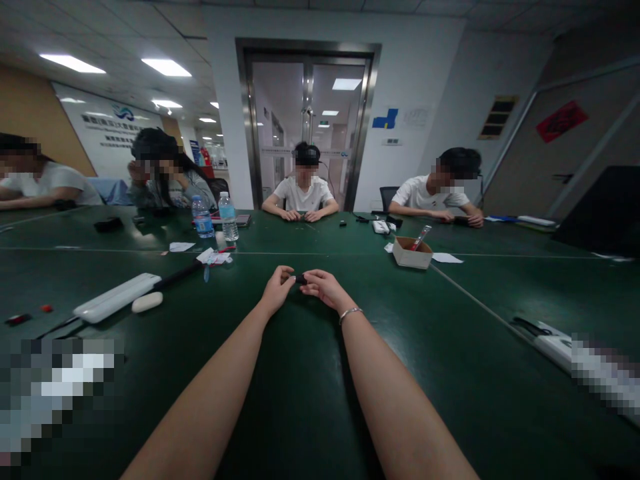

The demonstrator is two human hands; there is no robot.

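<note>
A small black object [301, 280] sits between my two hands, just above the dark green table [310, 360]. My left hand [278, 291] has its fingers closed on the object's left end. From the other side, the fingers of my right hand [323, 288] pinch its right end, and a silver bracelet [351, 315] circles that wrist. The fingers partly cover the object, so its details cannot be made out.
Two water bottles [229, 217] stand at the back left near paper scraps [214, 257]. A white elongated device [117, 298] and a white oval item [147, 303] lie left. An open box [412, 253] sits back right. Several people sit around the table.
</note>
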